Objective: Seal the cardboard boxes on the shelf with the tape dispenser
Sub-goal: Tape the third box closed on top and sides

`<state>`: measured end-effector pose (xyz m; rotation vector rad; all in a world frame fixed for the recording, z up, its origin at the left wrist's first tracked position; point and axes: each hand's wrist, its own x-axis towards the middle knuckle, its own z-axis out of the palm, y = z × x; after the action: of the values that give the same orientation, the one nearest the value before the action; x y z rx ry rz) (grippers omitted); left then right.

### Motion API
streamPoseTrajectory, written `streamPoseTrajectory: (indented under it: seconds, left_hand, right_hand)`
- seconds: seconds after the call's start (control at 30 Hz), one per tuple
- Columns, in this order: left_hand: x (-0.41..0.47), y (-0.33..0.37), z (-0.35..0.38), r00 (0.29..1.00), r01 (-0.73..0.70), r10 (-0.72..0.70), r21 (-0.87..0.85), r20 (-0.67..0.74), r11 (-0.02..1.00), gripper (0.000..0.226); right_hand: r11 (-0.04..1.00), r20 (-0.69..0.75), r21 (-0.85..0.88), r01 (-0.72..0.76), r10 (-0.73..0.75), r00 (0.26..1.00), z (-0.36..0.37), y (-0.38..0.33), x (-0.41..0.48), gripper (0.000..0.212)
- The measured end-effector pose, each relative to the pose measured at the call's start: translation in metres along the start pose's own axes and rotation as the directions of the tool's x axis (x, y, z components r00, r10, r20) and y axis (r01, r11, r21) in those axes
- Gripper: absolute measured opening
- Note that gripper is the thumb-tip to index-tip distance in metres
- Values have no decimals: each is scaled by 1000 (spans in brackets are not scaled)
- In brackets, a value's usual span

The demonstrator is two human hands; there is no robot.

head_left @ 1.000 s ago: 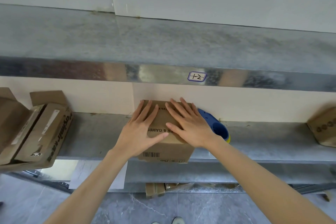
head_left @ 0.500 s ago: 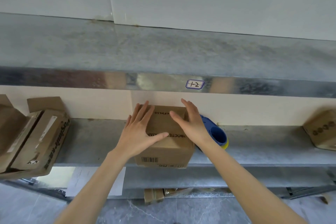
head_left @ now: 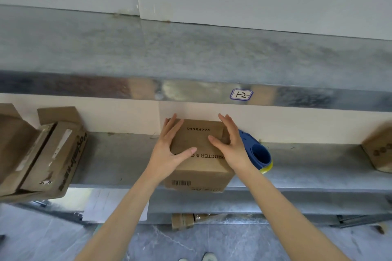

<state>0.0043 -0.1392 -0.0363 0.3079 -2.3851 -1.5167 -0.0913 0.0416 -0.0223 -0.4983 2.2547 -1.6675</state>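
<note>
A small brown cardboard box [head_left: 199, 150] with black print and a barcode sits at the front edge of the grey metal shelf [head_left: 118, 161], slightly overhanging it. My left hand [head_left: 167, 150] lies along the box's left side, fingers straight, thumb across the top. My right hand [head_left: 231, 144] rests on the box's right side with fingers extended and thumb on the top. Just right of the box, a blue tape dispenser [head_left: 258, 154] with a yellow edge lies on the shelf, partly hidden by my right hand.
Open cardboard boxes [head_left: 46, 154] with raised flaps stand at the shelf's left end. Another box [head_left: 379, 150] sits at the far right. An upper shelf rail carries a label [head_left: 241, 95]. More cardboard [head_left: 182, 220] lies under the shelf.
Both hands have slid apart from the middle of the box top to its left and right sides, uncovering the print on the top.
</note>
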Motion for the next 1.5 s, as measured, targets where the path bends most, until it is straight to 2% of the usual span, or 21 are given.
streamPoseTrajectory:
  seconds: [0.13,0.23,0.3,0.4,0.5,0.63,0.73,0.87,0.97,1.07,1.17,1.3,1.37,1.5]
  left_hand:
    - [3,1,0,1000,5,-4,-31,15,999,73]
    - [-1,2,-2,997,-8,15,83,-81,996,64]
    - [-7,5,-6,990,-1,13,89,-138,996,69]
    - [-19,6,-6,997,0,5,58,-76,998,79]
    - [-29,0,-1,998,-51,53,48,-35,998,85]
    - [-25,-5,2,997,-61,63,40,-51,997,83]
    - [-22,-6,-2,997,-77,77,53,-10,996,82]
    - [-10,-13,-23,993,-78,71,81,90,994,78]
    - [-3,-12,-42,990,-101,85,139,112,985,71]
    - [-6,-8,-49,995,-86,94,231,-24,969,60]
    - [-18,-7,-39,975,1,64,294,-213,956,54]
    - [-35,4,-13,852,239,-55,293,-521,926,49]
    - [-41,11,-1,803,305,-103,258,-587,917,48]
    - [-48,14,16,800,257,-118,159,-588,953,52]
  right_hand:
    - [993,21,73,-88,87,996,-1,-4,0,67]
    - [991,10,71,-117,116,993,-2,-4,-2,69]
    - [987,-38,119,-110,116,993,-4,-6,-3,65]
    - [979,-30,175,-108,115,993,-4,-9,-5,64]
    - [998,43,22,-66,65,997,0,-6,-9,66]
    - [997,27,6,-75,75,997,-2,-3,-5,55]
    - [996,10,-11,-86,86,996,-3,-5,-2,47]
    - [962,-11,220,-163,170,985,-8,-7,2,40]
    - [985,27,94,-143,141,990,-15,-1,5,38]
    - [995,71,5,-98,98,993,-21,2,4,43]
    - [997,113,-55,-48,54,992,-25,4,2,44]
    - [993,146,-119,11,7,989,-31,7,1,51]
    - [990,168,-139,38,-14,986,-33,8,2,51]
    - [992,225,-119,44,-16,974,-37,8,5,50]
